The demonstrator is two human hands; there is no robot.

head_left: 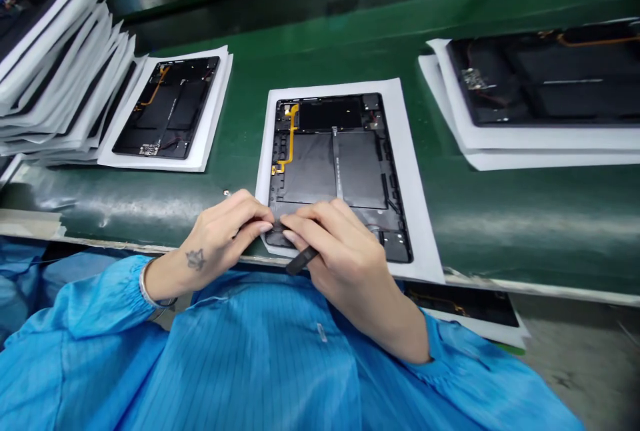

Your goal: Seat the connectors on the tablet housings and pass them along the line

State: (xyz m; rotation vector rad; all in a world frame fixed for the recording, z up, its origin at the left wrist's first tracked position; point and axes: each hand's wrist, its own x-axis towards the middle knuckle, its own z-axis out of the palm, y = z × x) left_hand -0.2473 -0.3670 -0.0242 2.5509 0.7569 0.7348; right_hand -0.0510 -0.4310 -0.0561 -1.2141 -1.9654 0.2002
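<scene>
In front of me lies an opened tablet housing [320,164], with black battery cells, a yellow flex cable [291,141] and a grey ribbon strip [337,164] down its middle. A white sheet [410,184] is under it. My left hand [225,227] is closed in a pinch at the housing's near left corner; what its fingertips grip, if anything, is too small to make out. My right hand [340,244] is wrapped round a short black tool [301,261], whose blunt end sticks out below the fingers. Both hands' fingertips almost meet over that corner.
A similar tablet housing [170,107] rests on white sheets to the left, beside a tall stack of sheets and housings [65,77]. Another housing [550,77] lies at the right. The green bench [530,217] ends close to my body; one more housing [465,304] shows below its edge.
</scene>
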